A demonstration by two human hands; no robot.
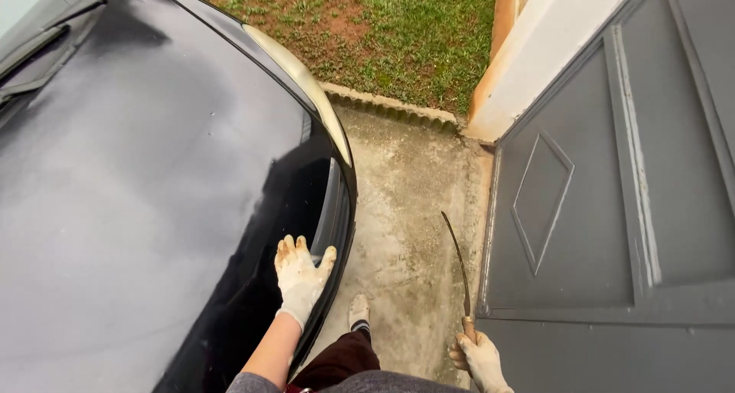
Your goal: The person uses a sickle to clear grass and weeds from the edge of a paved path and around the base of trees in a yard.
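Observation:
My left hand (pixel 300 276), in a dirty white work glove, rests flat with fingers spread on the front edge of a black car's hood (pixel 153 178). My right hand (pixel 481 359), also gloved, grips the wooden handle of a sickle (pixel 459 263) at the bottom of the view. Its thin curved blade points up and away, close to a grey metal gate (pixel 612 209) on the right. One of my feet (pixel 358 312) shows on the concrete between the car and the gate.
A narrow concrete strip (pixel 406 201) runs between the car's front and the grey gate. Beyond its ridged edge lies grass with bare earth patches (pixel 383 25). A white wall with an orange edge (pixel 528 48) stands beside the gate.

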